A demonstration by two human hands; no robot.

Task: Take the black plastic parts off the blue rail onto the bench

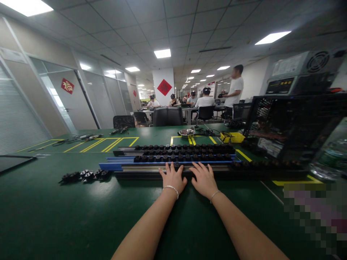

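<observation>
Long metal and blue rails (pixel 111 166) lie side by side across the green table, with rows of black round parts (pixel 165 158) set along them. My left hand (pixel 172 177) rests with spread fingers on the nearest rail, its fingertips beside a single black part (pixel 177 165). To its right, my right hand (pixel 204 178) lies on the same rail, fingers apart and holding nothing. A cluster of loose black parts (pixel 85 175) sits off the left end of the rails.
Behind the rails stand a metal bowl (pixel 186 133) and a yellow tray (pixel 232 137). An open computer case (pixel 284 122) is at the right, near a clear plastic bottle (pixel 332 159). A dark flat frame (pixel 16 162) lies far left. Several people are in the background.
</observation>
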